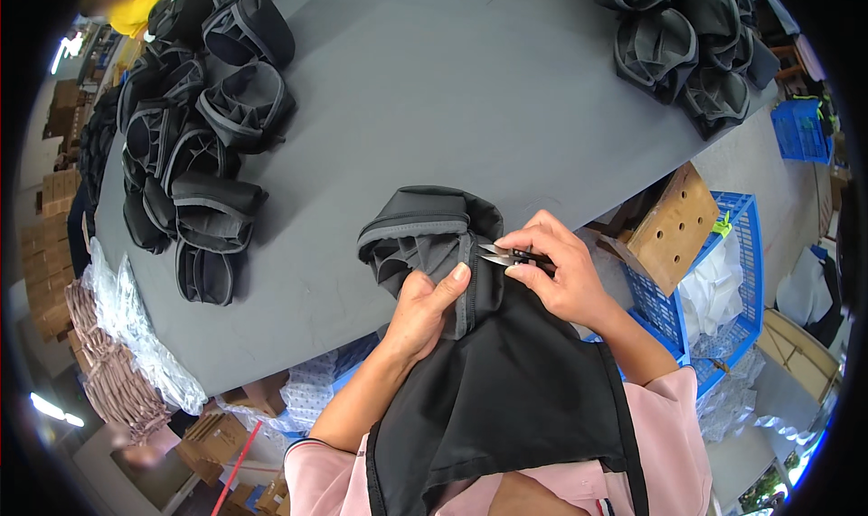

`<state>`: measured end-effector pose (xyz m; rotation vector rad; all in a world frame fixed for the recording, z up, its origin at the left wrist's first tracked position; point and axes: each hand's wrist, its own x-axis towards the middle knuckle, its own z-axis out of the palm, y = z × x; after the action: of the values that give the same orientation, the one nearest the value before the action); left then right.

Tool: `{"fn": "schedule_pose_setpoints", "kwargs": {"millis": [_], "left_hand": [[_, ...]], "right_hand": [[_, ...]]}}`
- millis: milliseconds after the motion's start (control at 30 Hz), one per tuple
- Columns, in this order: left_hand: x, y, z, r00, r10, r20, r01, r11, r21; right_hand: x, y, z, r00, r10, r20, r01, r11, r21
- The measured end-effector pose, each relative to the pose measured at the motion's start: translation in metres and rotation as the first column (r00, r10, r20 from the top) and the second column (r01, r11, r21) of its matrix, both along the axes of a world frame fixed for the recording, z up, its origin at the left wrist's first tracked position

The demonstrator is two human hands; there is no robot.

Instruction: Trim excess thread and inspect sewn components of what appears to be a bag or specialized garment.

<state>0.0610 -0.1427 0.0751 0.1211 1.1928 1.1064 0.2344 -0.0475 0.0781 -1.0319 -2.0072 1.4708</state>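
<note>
A black fabric pouch point(432, 211) with grey edge binding and a zipper is held at the near edge of the grey table, its mouth gaping to the left. My left hand point(420, 313) grips its near side, thumb on top along the zipper; the other fingers are mostly hidden. Between the thumb and fingers of my right hand point(568, 272) is a small pair of thread snips point(497, 255). Their metal blades point left and lie against the pouch's zipper edge. Whether the blades touch a thread is too small to tell.
Similar black pouches point(246, 105) are heaped along the table's left side, and another heap point(655, 51) lies at the far right. Right of the table point(389, 100) stand a wooden board with holes point(676, 227) and a blue crate point(747, 245). Clear plastic wrap point(136, 322) hangs at the left edge.
</note>
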Motion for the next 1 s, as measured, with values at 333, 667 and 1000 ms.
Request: {"fn": "schedule_pose_setpoints", "kwargs": {"millis": [333, 667, 1000], "left_hand": [[0.018, 0.019, 0.024, 0.99, 0.094, -0.102, -0.102, 0.992, -0.074], [-0.004, -0.002, -0.014, 0.989, -0.112, -0.095, 0.111, 0.994, -0.009], [0.001, 0.0, -0.025, 0.974, -0.063, -0.22, 0.084, 0.993, 0.089]], "right_hand": [[-0.006, 0.003, 0.004, 0.997, 0.03, 0.076, -0.056, 0.926, 0.373], [-0.014, 0.005, 0.012, 0.998, -0.004, 0.06, -0.012, 0.967, 0.253], [-0.014, 0.011, 0.018, 0.983, 0.05, 0.177, -0.12, 0.905, 0.408]]}}
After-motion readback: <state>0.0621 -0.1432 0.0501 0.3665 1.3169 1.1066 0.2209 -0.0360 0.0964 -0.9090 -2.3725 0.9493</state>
